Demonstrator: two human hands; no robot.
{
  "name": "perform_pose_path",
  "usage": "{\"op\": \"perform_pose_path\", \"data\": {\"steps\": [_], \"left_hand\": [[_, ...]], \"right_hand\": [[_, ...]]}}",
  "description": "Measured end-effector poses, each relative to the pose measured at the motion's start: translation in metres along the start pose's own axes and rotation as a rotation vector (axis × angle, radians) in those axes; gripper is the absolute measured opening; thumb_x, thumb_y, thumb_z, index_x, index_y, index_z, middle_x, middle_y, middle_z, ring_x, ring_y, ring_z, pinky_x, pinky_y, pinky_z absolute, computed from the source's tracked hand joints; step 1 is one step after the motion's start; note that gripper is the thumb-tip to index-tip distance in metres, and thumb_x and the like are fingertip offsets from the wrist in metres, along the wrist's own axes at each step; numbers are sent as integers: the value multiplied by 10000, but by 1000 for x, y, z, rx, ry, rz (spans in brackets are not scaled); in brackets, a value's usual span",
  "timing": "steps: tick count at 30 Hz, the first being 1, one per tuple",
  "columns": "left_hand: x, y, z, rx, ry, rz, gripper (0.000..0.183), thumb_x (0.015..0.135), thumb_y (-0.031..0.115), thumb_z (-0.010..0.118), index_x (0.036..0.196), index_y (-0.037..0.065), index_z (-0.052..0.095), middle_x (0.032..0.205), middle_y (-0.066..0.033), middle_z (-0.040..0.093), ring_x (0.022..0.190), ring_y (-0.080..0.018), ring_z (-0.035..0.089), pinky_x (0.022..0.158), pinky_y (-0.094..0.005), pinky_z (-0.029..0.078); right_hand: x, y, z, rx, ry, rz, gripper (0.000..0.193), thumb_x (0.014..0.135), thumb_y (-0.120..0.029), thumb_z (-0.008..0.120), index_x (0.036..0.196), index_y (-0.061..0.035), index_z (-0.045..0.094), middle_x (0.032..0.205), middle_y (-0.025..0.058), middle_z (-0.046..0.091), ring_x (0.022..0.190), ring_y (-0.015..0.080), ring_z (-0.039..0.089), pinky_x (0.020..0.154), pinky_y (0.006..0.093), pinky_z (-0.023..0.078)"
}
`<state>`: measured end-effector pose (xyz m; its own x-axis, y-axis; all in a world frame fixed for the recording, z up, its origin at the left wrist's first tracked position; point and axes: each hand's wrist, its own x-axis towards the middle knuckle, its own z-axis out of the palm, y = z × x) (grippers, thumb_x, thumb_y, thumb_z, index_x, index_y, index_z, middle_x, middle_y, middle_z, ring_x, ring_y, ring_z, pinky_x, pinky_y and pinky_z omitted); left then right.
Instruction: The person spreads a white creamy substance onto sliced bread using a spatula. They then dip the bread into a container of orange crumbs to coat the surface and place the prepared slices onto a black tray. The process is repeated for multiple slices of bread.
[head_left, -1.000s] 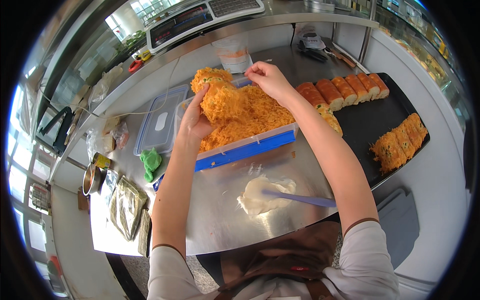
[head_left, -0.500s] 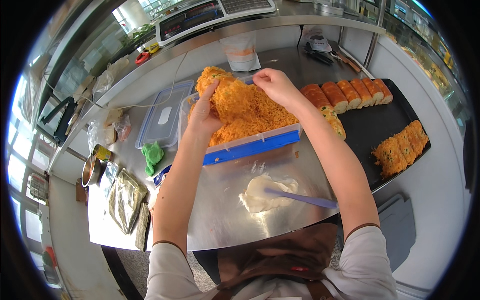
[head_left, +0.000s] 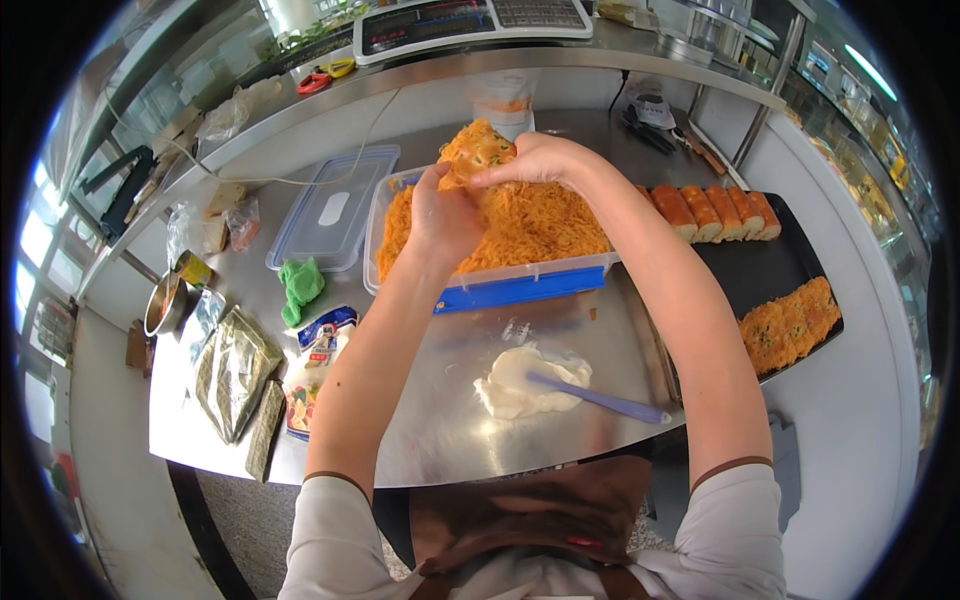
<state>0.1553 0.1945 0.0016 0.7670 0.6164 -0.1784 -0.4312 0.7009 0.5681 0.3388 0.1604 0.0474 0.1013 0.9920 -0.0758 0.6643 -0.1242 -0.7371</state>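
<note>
A piece of bread [head_left: 478, 146] coated in orange floss, with green flecks showing, is held up over a clear plastic tub [head_left: 540, 266]. Shredded orange floss [head_left: 545, 222] fills the tub. My left hand [head_left: 445, 218] grips the bread from the left and below, its fingers partly hidden. From the right, my right hand [head_left: 540, 160] closes on the same piece, thumb across its face. Nearer to me, white cream [head_left: 515, 385] is spread on the steel table, and a purple spatula [head_left: 600, 398] rests in it.
A black tray [head_left: 770, 250] at right holds sliced bread rolls [head_left: 720, 213] and floss-coated pieces [head_left: 790, 325]. On the left lie a tub lid [head_left: 335, 210], a green cloth [head_left: 300, 288], a printed pouch [head_left: 315, 370] and a seaweed packet [head_left: 235, 372]. A scale [head_left: 470, 30] stands on the shelf above.
My right hand has come left from the tub's far edge onto the bread. The bread is turned, showing a barer, green-flecked face. The view has shifted slightly.
</note>
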Motion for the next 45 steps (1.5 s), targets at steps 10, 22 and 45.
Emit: {"op": "perform_pose_path", "data": {"steps": [10,22,45], "left_hand": [[-6,1,-12,-113,-110,-2,660,990,483,464,1376,-50,410,1359,-192,482,1316,-315,439,1161,-435,309],[4,-12,-12,8,109,133,364,970,148,584,1288,1,486,1387,-239,423,1292,-355,471,1144,-462,377],[-5,-32,-47,2161,297,1152,398,945,274,625,1292,80,641,1445,-138,541,1369,-342,454,1142,-470,338]], "right_hand": [[-2,-18,-20,-21,-3,114,715,621,-380,906,1139,65,696,1147,214,693,1056,260,666,902,344,498],[-20,-32,-5,40,-10,138,683,716,-417,861,1212,8,659,1178,151,684,1124,222,624,1013,335,416],[-179,51,-100,152,267,222,711,779,-406,842,1266,53,602,1139,126,691,1076,184,647,946,301,472]]}}
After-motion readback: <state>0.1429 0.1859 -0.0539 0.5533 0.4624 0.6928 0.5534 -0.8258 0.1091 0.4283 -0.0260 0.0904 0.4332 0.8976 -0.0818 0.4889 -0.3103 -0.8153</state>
